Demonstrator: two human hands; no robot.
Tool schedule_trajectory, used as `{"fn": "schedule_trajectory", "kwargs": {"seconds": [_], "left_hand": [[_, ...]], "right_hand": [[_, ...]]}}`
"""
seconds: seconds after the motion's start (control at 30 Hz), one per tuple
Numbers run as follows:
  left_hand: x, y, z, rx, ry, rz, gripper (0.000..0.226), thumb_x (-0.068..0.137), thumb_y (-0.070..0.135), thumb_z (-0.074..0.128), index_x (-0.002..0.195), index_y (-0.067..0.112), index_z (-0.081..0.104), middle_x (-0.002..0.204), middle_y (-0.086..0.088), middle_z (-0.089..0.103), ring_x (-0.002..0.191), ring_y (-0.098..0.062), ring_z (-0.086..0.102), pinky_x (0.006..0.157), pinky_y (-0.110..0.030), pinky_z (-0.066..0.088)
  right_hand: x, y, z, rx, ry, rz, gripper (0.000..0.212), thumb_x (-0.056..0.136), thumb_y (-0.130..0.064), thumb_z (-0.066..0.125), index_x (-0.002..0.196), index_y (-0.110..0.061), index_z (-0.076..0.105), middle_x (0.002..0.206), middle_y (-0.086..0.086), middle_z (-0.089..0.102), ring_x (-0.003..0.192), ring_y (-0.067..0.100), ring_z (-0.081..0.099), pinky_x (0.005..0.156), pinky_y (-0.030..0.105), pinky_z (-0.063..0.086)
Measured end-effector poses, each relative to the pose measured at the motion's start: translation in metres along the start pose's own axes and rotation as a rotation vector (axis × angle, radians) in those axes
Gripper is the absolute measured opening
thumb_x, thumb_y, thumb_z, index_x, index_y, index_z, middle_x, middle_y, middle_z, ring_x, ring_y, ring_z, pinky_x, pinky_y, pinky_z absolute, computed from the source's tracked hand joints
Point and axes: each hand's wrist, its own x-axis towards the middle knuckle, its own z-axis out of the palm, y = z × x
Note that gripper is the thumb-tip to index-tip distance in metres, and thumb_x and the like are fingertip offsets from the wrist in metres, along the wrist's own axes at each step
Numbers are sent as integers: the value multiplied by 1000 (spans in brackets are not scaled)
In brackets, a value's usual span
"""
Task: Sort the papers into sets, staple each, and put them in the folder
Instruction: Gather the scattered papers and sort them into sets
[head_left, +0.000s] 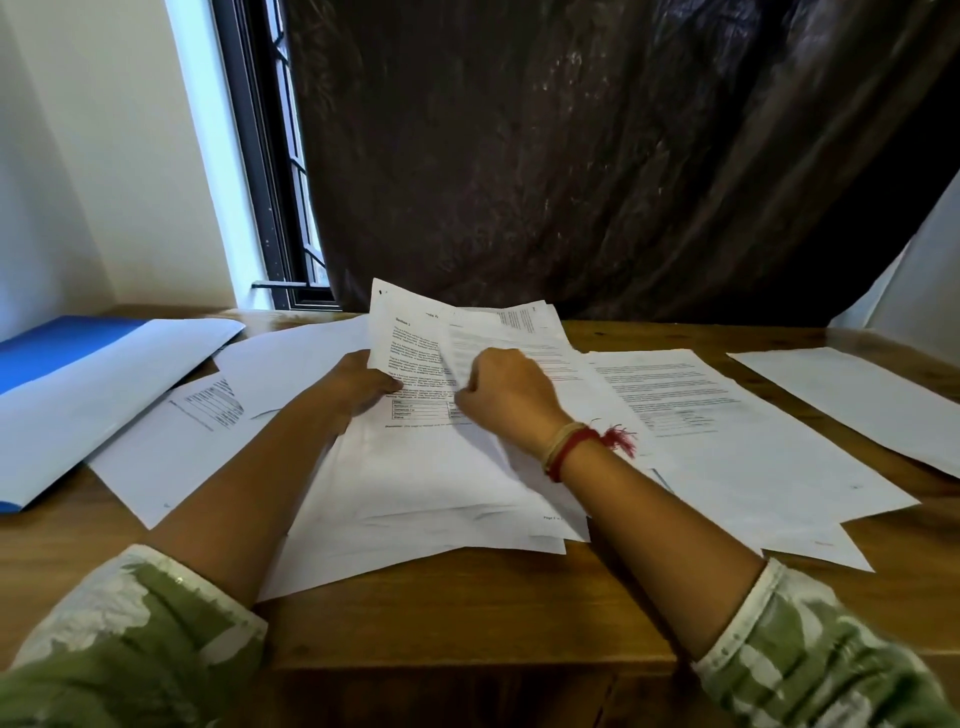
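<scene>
Several white printed sheets lie spread over the wooden table. A stack of papers sits in the middle, its far end lifted. My left hand grips the left edge of the stack, thumb on the printed page. My right hand pinches the edge of a sheet over the stack. A blue folder lies open at the far left with a white sheet on it. No stapler is in view.
More printed sheets lie to the right and at the far right edge; another lies left of the stack. A dark curtain hangs behind the table, next to a window frame.
</scene>
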Motion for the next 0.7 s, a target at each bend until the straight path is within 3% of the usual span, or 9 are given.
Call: {"fn": "schedule_trajectory", "kwargs": {"seconds": [0.13,0.27,0.33,0.4,0.47,0.5,0.57,0.63,0.7], "left_hand": [[-1,-1,-4,-51,-28,3,38,85,1,65,123,8,59,125,-12,63,102,-32,63,92,-46,51],[-4,3,-1,-69,10,-24,20,93,15,59,113,16,62,117,-8,66,92,-26,66,73,-36,54],[-7,8,1,-143,41,-72,17,98,28,48,107,20,61,116,-6,66,92,-27,64,82,-38,52],[-8,7,1,-133,43,-70,27,100,37,44,116,21,58,116,2,62,97,-22,61,89,-35,45],[-7,4,1,-35,11,39,32,95,30,58,124,18,56,117,6,57,103,-17,56,89,-27,41],[-6,2,2,-22,-3,79,36,90,22,66,124,15,58,121,5,59,107,-18,57,91,-27,44],[-3,0,3,-20,2,78,40,84,13,72,122,14,60,125,-2,61,112,-23,57,98,-39,48],[-3,1,4,-2,29,60,42,86,10,70,126,13,57,125,-2,58,115,-25,54,103,-46,43],[-2,0,4,1,20,60,43,86,8,69,126,12,57,130,-6,57,120,-30,53,105,-51,40]], "right_hand": [[-13,-20,22,51,-20,-139,10,88,-19,57,81,-13,56,82,6,57,75,23,50,63,28,33],[-16,-27,39,23,-35,-220,24,93,-32,52,92,-11,63,94,8,66,81,26,57,67,31,40],[-16,-28,44,5,-75,-255,34,95,-44,49,96,-12,63,97,7,66,88,26,59,75,34,42],[-17,-28,46,11,-147,-300,39,95,-48,48,103,-13,64,103,7,66,93,25,59,81,37,42],[-17,-27,42,162,-246,-306,37,93,-46,53,107,-14,66,107,5,67,96,22,60,83,36,48],[-14,-23,35,272,-252,-274,32,92,-44,58,102,-15,69,104,3,68,94,20,61,82,36,50],[2,-6,17,353,-102,-172,23,88,-40,64,91,-18,69,98,1,69,92,19,62,81,35,51],[20,27,-6,146,63,9,26,86,-39,65,102,-18,65,108,4,67,102,24,61,84,34,48],[24,69,-27,-164,44,296,40,85,-42,65,115,-17,58,121,7,61,112,30,56,91,39,44]]}}
